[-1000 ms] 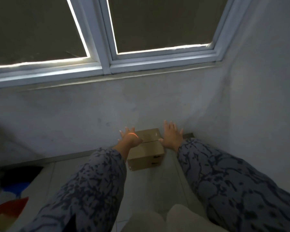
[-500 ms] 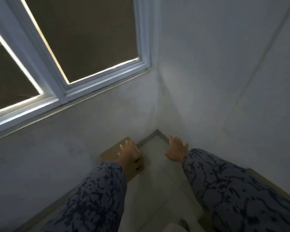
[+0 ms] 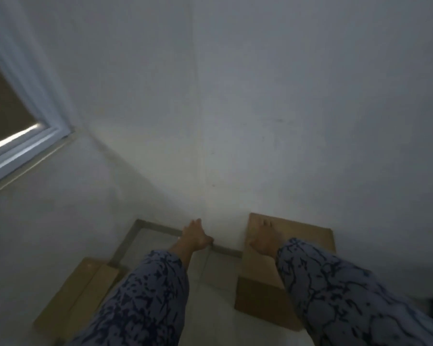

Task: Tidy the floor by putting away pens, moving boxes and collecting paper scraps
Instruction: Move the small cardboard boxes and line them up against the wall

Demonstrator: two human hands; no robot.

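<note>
Box-moving step is in hand. Right hand [image 3: 261, 239] lies flat on top of the larger cardboard box [image 3: 285, 270], fingers straight and spread, palm pressing down, not curled round any edge. That box sits on the floor [image 3: 160, 242] against the right-hand wall [image 3: 310, 121], just right of the room corner. Left hand [image 3: 194, 233] is extended toward the corner skirting, fingers loose and holding nothing; frame is dim and smeared, so I can't tell if it touches wall or floor. A second box [image 3: 78, 295] lies lower left along the window [image 3: 10, 121] wall, well apart from both hands, partly hidden by the left sleeve [image 3: 145, 295]. No pens or paper scraps visible here. My read: the right box is either being pushed home to the wall or about to be picked up. Next move calls for the left hand to come across to the box's near-left edge, so both hands bracket it before any lift or slide; a one-palm push risks skewing it.
</note>
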